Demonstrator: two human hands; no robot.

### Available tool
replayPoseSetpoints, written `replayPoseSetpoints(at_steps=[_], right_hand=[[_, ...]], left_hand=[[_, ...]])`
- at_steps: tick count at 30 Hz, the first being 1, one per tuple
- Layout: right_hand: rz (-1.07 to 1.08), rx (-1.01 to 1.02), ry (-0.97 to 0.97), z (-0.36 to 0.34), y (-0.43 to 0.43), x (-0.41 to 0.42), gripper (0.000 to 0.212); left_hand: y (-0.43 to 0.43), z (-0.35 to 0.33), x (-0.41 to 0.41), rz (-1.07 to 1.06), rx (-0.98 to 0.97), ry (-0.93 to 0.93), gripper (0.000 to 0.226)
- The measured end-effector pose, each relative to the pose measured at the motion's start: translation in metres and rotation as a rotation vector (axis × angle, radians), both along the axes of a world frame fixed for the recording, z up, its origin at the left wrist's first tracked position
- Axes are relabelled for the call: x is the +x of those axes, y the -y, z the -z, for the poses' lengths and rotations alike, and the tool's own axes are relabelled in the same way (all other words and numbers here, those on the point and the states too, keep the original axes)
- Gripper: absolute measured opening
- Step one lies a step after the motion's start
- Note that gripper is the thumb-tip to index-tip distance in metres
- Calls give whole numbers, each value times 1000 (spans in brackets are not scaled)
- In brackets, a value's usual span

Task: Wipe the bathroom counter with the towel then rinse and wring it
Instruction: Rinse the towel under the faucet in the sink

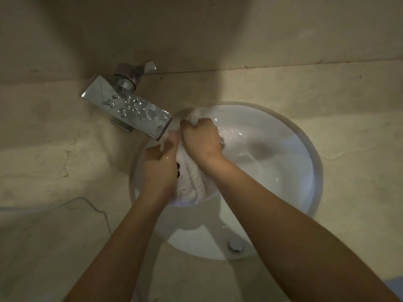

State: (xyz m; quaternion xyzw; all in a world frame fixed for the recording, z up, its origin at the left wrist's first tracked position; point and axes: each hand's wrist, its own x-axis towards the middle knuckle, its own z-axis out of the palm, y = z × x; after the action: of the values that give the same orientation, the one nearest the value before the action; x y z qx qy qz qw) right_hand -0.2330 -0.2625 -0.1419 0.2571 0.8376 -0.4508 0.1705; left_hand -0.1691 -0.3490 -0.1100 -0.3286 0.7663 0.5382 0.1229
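Note:
A white ribbed towel (192, 182) hangs bunched between both my hands over the left side of the round white sink (305, 171). My left hand (159, 168) grips its lower part. My right hand (200, 138) is closed on its upper end, just below the spout of the chrome faucet (130, 107). Water ripples in the basin to the right of my right hand. The towel's middle is partly hidden by my hands.
The beige stone counter (54, 160) surrounds the sink, with the wall edge behind. The faucet's flat top carries water drops. A chrome drain plug (235, 245) sits at the sink's near rim. A thin curved wire lies on the counter at the left (93, 205).

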Motion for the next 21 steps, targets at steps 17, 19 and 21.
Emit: replayPoseSetpoints(at_steps=[17, 19, 21], right_hand=[[87, -121, -58, -9, -1, 17, 36], [26, -156, -114, -17, 1, 41, 46], [-77, -155, -167, -30, 6, 61, 48]], left_hand=[[10, 13, -20, -146, 139, 19, 40], [10, 13, -25, -159, 164, 34, 48], [11, 18, -26, -147, 176, 52, 65]])
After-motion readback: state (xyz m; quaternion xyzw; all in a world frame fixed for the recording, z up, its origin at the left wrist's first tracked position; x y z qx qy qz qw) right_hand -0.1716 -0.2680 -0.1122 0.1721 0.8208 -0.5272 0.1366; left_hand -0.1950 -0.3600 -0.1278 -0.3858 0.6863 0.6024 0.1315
